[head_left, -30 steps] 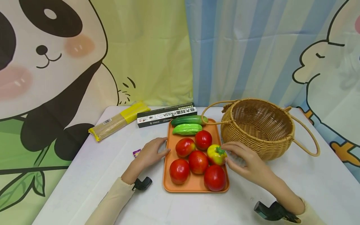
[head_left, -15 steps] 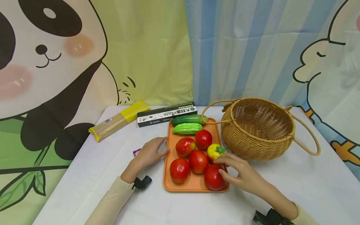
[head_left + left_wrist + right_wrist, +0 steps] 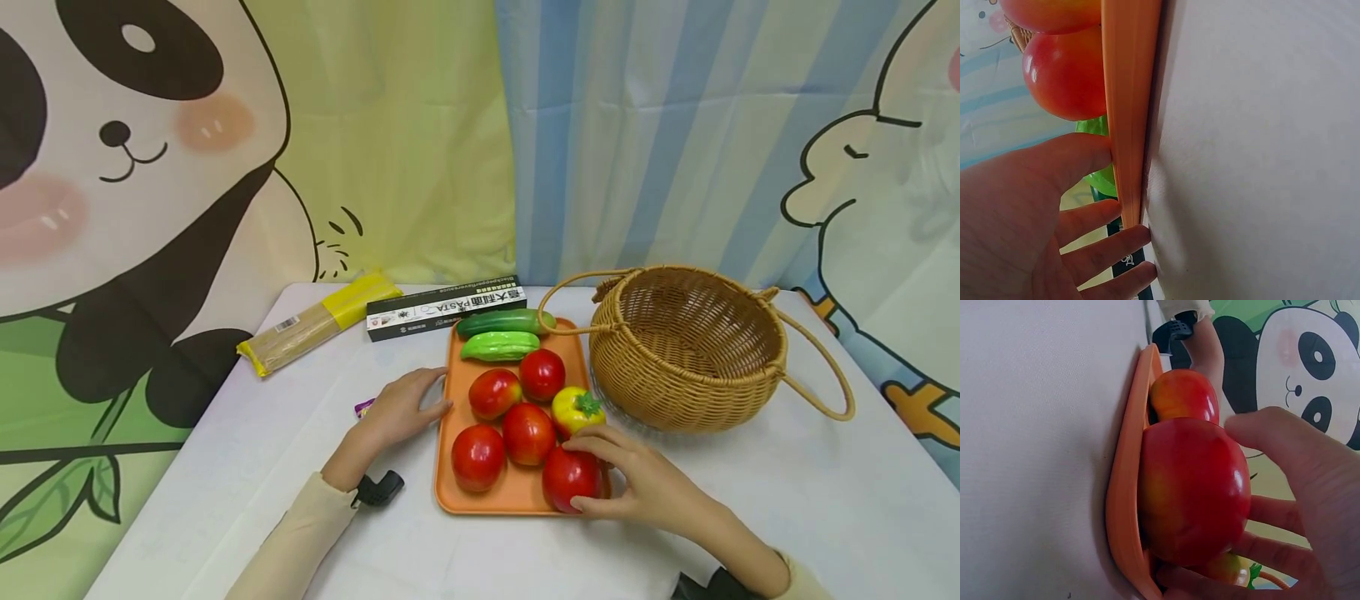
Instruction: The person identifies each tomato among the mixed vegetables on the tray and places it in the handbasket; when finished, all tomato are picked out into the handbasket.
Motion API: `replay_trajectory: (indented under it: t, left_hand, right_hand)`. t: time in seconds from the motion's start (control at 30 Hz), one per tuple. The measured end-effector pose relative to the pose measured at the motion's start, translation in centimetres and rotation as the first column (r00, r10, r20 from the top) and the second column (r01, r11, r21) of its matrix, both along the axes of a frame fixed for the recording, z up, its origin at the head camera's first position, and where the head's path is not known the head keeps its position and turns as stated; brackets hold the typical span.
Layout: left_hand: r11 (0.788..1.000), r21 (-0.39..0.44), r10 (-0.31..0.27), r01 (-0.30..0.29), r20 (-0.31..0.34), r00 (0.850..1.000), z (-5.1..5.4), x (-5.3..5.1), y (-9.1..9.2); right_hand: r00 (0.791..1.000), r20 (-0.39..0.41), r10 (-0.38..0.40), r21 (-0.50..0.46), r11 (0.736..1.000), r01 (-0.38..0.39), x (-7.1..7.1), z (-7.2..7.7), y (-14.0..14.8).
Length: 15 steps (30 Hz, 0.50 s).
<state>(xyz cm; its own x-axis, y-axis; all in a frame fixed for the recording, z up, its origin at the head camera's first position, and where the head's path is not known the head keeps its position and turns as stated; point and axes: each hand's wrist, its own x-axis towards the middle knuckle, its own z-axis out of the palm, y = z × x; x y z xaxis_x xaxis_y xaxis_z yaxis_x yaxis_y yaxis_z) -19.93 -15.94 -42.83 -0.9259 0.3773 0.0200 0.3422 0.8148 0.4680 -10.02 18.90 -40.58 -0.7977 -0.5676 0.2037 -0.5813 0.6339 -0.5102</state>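
Note:
In the head view, an orange tray (image 3: 519, 490) carries several shiny red tomatoes, a yellow pepper (image 3: 573, 408) with a green top, a pale green ridged gourd (image 3: 500, 346) and a dark green cucumber (image 3: 498, 321). My right hand (image 3: 648, 482) spans the front-right tomato (image 3: 566, 482), thumb on its near side and fingers on its far side. The right wrist view shows this tomato (image 3: 1191, 487) close up, the fingers curved round behind it. My left hand (image 3: 401, 408) rests at the tray's left edge. Its thumb touches the tray rim (image 3: 1129, 112), with the fingers extended.
A wicker basket (image 3: 682, 400) with raised side handles stands to the tray's right, one handle reaching over the tray's corner. Behind lie a black-and-white pasta box (image 3: 447, 308) and a yellow noodle packet (image 3: 318, 325). A small purple wrapper (image 3: 363, 407) is by the left hand.
My right hand has come from the yellow pepper down to the front-right tomato and now spans it. The left hand stays at the tray's edge.

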Motion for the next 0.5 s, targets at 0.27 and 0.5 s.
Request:
replay_trajectory:
  t: [0.27,0.5]
  left_hand:
    - [1.000,-0.011,0.009,-0.009,0.008,1.000,0.06,0.06,0.03]
    - [1.000,-0.014,0.012,-0.012,0.009,1.000,0.02,0.07,0.04]
  right_hand:
    - [0.998,-0.063,0.031,0.000,1.000,-0.031,0.24,-0.59,0.12]
    - [0.997,-0.049,0.052,-0.051,0.997,-0.054,0.16,-0.71,0.22]
